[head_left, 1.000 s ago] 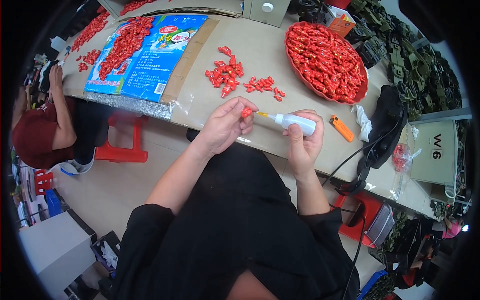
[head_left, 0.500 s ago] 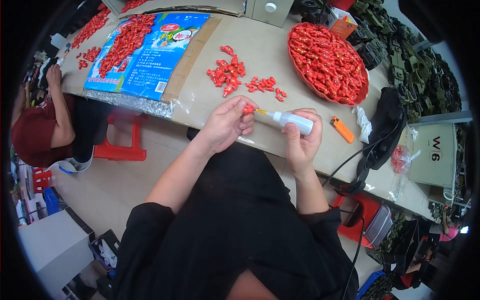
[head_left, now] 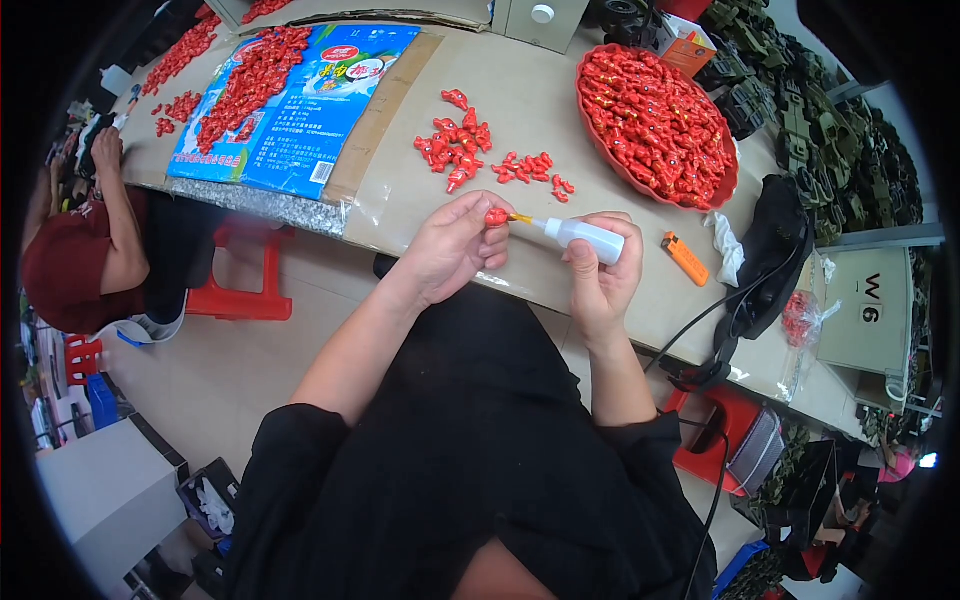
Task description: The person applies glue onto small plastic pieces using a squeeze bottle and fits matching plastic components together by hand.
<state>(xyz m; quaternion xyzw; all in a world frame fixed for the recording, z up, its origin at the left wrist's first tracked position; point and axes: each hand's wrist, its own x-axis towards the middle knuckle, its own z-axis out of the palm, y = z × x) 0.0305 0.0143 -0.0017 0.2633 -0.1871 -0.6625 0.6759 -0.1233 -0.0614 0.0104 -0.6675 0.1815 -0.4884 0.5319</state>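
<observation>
Hands (head_left: 452, 252), two: left (head_left: 452, 252), one red piece (head_left: 496, 217); right (head_left: 606, 290), one bottle (head_left: 592, 241).

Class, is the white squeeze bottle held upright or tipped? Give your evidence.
Tipped: the squeeze bottle lies sideways in the right hand, its yellow-tipped nozzle pointing left toward the red piece in the left hand.

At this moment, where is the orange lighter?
In the head view, the orange lighter lies on the table, right of centre, between the right hand and the crumpled white tissue.
</observation>
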